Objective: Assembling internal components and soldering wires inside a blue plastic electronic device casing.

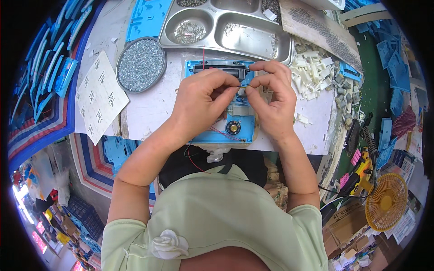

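L hand (203,97) & R hand (276,97), both grips pinched tight on thin wire (244,86), axis approx. L-R, over blue case (246,125) at surface (151,113) near edge, case's long axis pointing near-to-far edge.

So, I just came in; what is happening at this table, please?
A person works bare-handed over a blue plastic housing. The left hand and right hand meet above it, pinching what looks like a thin wire. A round speaker-like part sits near the housing's lower edge. Beyond the housing stands a steel compartment tray; a bowl of small metal parts is at the left, white plastic pieces at the right.
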{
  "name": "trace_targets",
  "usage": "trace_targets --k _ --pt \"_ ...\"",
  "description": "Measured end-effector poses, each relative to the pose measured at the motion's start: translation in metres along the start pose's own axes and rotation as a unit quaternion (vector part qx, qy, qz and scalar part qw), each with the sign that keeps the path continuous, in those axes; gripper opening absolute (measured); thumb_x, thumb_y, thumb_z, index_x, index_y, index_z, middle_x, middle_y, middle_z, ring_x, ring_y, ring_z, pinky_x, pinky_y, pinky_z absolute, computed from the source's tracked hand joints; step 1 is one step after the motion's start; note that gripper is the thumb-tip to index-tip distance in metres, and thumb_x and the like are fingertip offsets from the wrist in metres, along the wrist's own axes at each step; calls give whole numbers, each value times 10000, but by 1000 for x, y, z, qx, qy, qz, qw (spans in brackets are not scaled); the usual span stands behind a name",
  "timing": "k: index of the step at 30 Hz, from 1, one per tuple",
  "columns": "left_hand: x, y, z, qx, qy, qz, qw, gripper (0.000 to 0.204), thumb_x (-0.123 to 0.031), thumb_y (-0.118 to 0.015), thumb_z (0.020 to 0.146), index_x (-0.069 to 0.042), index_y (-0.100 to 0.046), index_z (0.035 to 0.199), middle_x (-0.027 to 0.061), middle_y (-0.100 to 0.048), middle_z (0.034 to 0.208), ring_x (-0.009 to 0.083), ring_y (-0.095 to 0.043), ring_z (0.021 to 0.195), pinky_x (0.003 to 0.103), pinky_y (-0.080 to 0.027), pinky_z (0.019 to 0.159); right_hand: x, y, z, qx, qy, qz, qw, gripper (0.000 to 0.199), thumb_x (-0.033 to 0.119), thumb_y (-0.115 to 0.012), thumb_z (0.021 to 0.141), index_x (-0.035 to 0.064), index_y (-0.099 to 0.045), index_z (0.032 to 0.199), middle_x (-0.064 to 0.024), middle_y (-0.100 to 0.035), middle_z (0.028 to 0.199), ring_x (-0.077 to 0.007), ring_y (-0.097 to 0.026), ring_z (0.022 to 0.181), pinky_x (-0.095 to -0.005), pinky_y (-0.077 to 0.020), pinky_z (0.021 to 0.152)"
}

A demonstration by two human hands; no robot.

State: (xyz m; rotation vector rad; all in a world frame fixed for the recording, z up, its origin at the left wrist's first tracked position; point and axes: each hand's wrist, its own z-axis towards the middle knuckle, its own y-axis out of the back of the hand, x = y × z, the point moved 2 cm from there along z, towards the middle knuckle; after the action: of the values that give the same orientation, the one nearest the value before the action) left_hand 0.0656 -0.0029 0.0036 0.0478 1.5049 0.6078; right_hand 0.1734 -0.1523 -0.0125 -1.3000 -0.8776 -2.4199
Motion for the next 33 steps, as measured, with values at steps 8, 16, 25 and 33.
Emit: trace_targets --k 8,16,25,33 --pt "-3 -1 -4 -55 -159 168 971 102 -62 -751 792 -89 -703 878 46 -648 819 240 -621 767 377 -466 669 27 76 -43 -94 -65 -80 990 292 12 -754 772 36 -668 1051 -111 -660 1183 -267 -579 1105 -388 -439 983" --pt "-7 -6 2 -82 -236 240 938 152 -78 -780 731 -129 -712 857 -15 -666 838 200 -584 831 367 -378 803 10 245 -188 -477 -293 147 816 221 215 -607 1027 34 -524 1123 -56 -612 957 -125 -520 750 -266 -428 646" --pt "-8 -11 5 -52 -218 273 936 145 -69 -779 735 -124 -724 857 -18 -678 863 198 -583 847 369 -358 843 -18 298 -181 -551 -219 -12 806 208 199 -593 1027 26 -559 917 -46 -557 806 -128 -491 694 -273 -381 599" --pt "-7 -15 6 -54 -198 291 935 153 -127 -795 716 -121 -737 857 44 -615 1109 259 -520 1041 414 -334 889 34 282 -204 -574 -91 57 812 276 220 -539 974 -35 -628 1028 -82 -594 796 -176 -556 731 -309 -470 678"
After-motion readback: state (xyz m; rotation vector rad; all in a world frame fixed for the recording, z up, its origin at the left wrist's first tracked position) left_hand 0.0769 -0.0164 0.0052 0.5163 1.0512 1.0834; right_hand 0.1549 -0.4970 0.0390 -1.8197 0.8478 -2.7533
